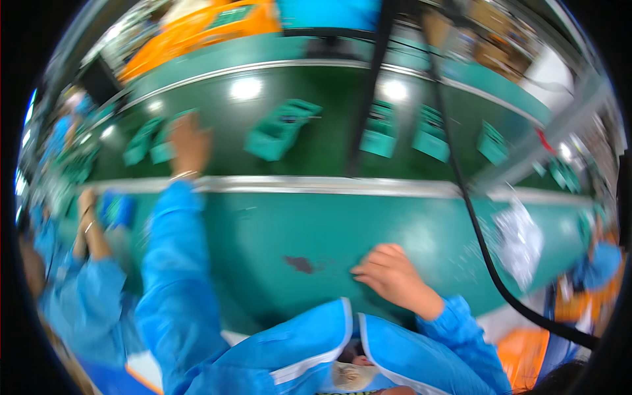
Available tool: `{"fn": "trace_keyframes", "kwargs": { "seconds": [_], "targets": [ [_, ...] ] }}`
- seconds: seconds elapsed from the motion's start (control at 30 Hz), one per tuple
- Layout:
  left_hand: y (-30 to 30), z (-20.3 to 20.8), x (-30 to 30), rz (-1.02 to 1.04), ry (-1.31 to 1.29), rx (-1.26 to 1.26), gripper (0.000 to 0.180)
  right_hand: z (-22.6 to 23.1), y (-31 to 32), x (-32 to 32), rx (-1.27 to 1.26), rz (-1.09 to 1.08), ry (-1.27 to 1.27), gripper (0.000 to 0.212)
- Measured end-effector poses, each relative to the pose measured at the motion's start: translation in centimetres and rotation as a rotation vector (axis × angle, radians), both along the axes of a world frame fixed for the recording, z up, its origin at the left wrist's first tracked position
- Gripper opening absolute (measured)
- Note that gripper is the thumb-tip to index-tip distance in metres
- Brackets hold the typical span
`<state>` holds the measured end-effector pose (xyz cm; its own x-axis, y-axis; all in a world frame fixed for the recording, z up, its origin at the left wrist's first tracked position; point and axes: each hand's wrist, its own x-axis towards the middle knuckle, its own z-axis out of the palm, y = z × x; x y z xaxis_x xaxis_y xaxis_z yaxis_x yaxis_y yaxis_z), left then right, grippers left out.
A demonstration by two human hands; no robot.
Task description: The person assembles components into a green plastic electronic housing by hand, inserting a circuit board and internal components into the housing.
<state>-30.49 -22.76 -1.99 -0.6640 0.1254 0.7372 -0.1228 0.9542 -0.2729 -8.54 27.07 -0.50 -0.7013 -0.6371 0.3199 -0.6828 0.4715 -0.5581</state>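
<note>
Over on the far side, toward the left, a green packet point(161, 151) lies slanted, its far end leaning right, partly hidden by the left hand point(189, 145); from the blur, I can't tell whether it's gripped.

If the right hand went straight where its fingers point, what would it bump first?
Probably the left arm's blue sleeve, after the right hand crosses the dark patch on the green tabletop; depth is unclear, though.
</note>
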Motion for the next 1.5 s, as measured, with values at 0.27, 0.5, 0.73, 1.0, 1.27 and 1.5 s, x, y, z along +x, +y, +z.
{"fn": "trace_keyframes", "kwargs": {
  "seconds": [0.27,0.5,0.73,1.0,1.27,1.5],
  "targets": [
    [-16.7,-4.1,2.2,0.139,-0.283,0.062,0.032,1.1,3.0,1.6,-0.035,-0.076,0.021,0.021],
    [-6.6,-4.2,10.6,-0.113,-0.168,0.375,0.027,1.0,15.6,3.0,0.149,-0.846,0.196,0.009],
    [8.8,-0.5,24.4,-0.43,-0.256,0.249,0.025,0.0,18.5,3.8,0.199,-0.832,0.192,0.008],
    [19.8,2.0,29.1,-0.701,-0.556,0.279,0.015,-0.4,17.4,4.1,0.18,-0.833,0.174,0.009],
    [21.1,1.9,29.5,-0.773,-0.583,0.249,0.018,-1.0,17.9,4.9,0.154,-0.852,0.125,0.009],
    [21.2,1.6,29.4,-0.818,-0.585,0.215,0.023,-1.1,17.1,4.3,0.2,-0.8,0.229,0.011]
  ]
}}
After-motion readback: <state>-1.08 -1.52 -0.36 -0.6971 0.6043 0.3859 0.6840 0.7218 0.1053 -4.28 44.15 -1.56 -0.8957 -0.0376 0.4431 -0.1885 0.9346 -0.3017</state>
